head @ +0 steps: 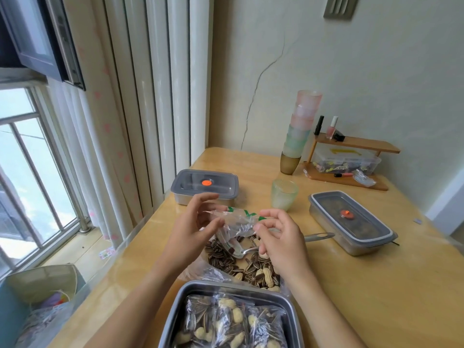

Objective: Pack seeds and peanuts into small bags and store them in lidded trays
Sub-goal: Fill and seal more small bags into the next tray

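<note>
A small clear bag [236, 221] with green marks along its top is held above the table. My left hand [193, 229] pinches its left end and my right hand [278, 237] pinches its right end. Under the bag a pile of striped sunflower seeds and peanuts [241, 266] lies on clear plastic, with a metal spoon [311, 237] resting in it. An open steel tray [175, 312] at the near edge holds several filled bags [233, 322]. Two lidded steel trays stand further off, one at the back left [204, 187] and one on the right [351, 223].
A green cup [283, 194] stands behind my hands. A tall stack of pastel cups [300, 131] and a wooden rack [351, 159] with small bottles and a plastic box stand by the back wall. Curtains and a window are at the left, with a bin [42, 295] on the floor.
</note>
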